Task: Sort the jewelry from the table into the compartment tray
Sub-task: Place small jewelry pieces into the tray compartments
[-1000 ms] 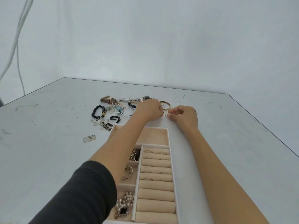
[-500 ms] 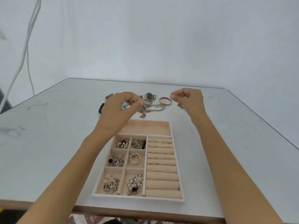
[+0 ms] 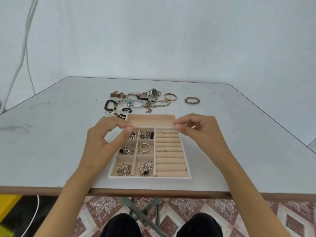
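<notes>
- Nearest us, dark trouser knees [image 3: 119,224] sit over a patterned floor, below the brown front edge of the grey table [image 3: 51,142].
- Just past that edge lies the compartment tray [image 3: 148,177]. Its six small left-hand squares hold clustered pieces, among them gold hoops [image 3: 144,148]. Several rings are tucked into the far rolls [image 3: 171,161] on the right.
- Our left hand [image 3: 102,142] hovers above the tray's left side, thumb and forefinger pinching a small thin gold ring [image 3: 135,125].
- Our right hand [image 3: 196,132] hovers above the tray's far right corner, thumb and forefinger pressed together. We cannot tell whether anything is between them.
- Beyond the tray, unsorted jewelry lies on the table: a black bead bracelet [image 3: 109,106], a tangled chain [image 3: 156,104], a steel watch [image 3: 154,92], a gold bangle [image 3: 170,96], and a dark bracelet [image 3: 192,100] apart to the right.
</notes>
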The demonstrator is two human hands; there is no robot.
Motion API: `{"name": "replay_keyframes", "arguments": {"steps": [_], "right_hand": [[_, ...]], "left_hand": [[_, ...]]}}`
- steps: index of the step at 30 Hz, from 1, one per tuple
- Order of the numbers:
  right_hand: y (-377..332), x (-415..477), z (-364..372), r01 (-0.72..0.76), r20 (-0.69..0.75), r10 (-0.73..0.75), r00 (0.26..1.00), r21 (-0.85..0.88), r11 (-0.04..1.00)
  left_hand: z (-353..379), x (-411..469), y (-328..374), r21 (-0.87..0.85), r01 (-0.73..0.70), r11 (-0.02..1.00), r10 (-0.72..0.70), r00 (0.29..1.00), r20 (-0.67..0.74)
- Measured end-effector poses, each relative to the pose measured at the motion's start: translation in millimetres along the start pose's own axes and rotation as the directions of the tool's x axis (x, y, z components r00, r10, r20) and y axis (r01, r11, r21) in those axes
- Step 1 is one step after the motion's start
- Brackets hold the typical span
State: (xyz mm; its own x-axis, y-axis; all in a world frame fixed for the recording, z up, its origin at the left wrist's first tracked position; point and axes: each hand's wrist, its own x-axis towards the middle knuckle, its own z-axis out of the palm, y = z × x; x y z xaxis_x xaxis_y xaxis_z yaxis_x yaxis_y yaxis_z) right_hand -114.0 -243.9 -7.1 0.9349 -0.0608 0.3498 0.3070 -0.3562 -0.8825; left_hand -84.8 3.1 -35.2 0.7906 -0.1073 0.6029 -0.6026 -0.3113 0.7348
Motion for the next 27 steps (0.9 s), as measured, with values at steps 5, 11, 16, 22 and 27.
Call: {"name": "replay_keyframes", "arguments": {"steps": [5, 11, 16, 22, 27], "right_hand": [[6.8, -33.8, -4.8, 0.075, 0.041, -0.073, 0.997, -0.072, 0.995], [11.5, -44.1, 0.3, 0.097, 0.062, -0.089, 0.994, -0.131, 0.987], [11.5, -45.4, 2.2, 0.146, 0.061, -0.138, 0.989, -0.164, 0.976], [12.7, -44.9, 2.4, 0.119, 0.098, -0.105, 0.99, -0.149, 0.982], [13.1, -44.7, 2.2, 0.112, 0.118, -0.096, 0.988, -0.138, 0.984]], "left_hand": [[-2.9, 0.8, -6.1, 0.028, 0.01, 1.0, -0.01, 1.0, -0.024], [-2.0, -1.1, -5.6, 0.038, 0.012, 0.999, -0.011, 1.0, -0.022], [-2.4, -0.8, -6.1, 0.044, 0.01, 0.999, -0.009, 1.0, -0.025], [-2.4, -0.7, -7.2, 0.041, -0.006, 0.999, 0.006, 1.0, -0.011], [-2.5, -0.9, -7.2, 0.033, -0.018, 0.999, 0.018, 1.0, -0.006]]}}
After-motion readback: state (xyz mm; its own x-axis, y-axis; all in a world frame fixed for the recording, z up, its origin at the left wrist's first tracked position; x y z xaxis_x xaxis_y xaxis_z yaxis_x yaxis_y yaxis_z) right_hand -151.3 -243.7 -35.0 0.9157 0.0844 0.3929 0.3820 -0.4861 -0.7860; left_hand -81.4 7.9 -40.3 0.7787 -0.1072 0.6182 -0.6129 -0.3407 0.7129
